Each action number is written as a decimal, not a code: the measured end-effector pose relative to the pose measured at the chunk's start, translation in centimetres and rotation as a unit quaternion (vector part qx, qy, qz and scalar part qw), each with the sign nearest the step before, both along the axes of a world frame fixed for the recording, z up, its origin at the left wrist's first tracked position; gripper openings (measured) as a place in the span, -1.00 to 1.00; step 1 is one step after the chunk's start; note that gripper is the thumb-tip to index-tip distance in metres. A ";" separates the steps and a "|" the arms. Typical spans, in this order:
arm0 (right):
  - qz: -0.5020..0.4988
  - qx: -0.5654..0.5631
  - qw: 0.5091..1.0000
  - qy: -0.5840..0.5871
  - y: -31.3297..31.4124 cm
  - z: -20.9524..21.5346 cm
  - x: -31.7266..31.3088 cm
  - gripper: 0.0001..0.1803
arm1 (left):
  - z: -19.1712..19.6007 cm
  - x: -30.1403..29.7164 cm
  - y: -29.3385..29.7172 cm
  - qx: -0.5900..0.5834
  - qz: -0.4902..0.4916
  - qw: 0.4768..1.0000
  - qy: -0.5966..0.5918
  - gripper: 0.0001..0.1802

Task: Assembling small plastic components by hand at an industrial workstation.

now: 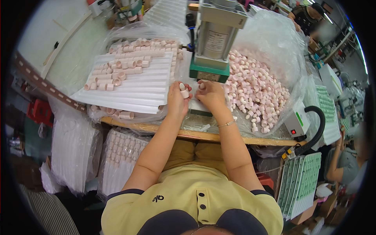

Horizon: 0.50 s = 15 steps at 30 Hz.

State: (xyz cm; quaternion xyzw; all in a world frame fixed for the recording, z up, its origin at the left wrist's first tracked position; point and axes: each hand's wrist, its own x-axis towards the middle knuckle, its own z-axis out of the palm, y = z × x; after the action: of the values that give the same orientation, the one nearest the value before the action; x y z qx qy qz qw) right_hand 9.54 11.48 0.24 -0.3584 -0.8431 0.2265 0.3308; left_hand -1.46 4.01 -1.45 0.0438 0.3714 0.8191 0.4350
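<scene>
In front of a pneumatic press [217, 43] with a green block, both my hands are raised close together. My left hand [178, 102] is closed around a small pale pink cap [185, 93] with a white rounded part standing up from its top. Just under the green block, my right hand [212, 95] has its thumb and fingers drawn together. A pale bit shows at those fingertips, too small to name. To the left, rows of pink caps [129, 64] lie on a white ridged sheet [129, 92]. On the right spreads a heap of pink caps with white rounded parts [254, 86].
Clear plastic film [274, 35] rises behind the heap. A white box with a red switch [294, 123] and black hose [322, 125] stands at the right edge. Green-and-white trays [299, 184] and bagged white sheets [74, 152] stand below. Other people [307, 19] are at far right.
</scene>
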 end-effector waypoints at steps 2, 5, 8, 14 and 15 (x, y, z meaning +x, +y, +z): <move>-0.002 -0.017 0.999 -0.037 -0.5 -0.1 0.8 -0.64 | 0.0 -1.2 -1.0 0.028 -0.015 0.994 -0.104 -0.64; -0.024 0.070 0.993 0.092 -1.3 -0.4 3.5 -0.58 | 2.5 -2.4 -3.9 0.122 -0.114 0.959 -0.230 -0.62; -0.083 0.012 0.993 0.085 -2.1 -0.5 9.1 -0.63 | 4.4 -3.4 -6.4 0.117 -0.156 0.967 -0.161 -0.62; -0.072 0.007 0.992 -0.104 -2.4 -4.5 15.5 -0.70 | 4.3 -7.4 -7.8 0.064 -0.243 0.968 0.005 -0.75; -0.078 -0.030 0.993 -0.088 -2.8 -4.5 15.4 -0.73 | 4.4 -8.0 -7.6 0.015 -0.210 0.974 0.086 -0.75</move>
State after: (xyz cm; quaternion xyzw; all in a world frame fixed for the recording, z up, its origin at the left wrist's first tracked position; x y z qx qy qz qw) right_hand 24.94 8.69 -4.23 -0.4508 -0.8315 0.1927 0.2613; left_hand -9.50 -3.55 2.92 0.1976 0.3772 0.7079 0.5634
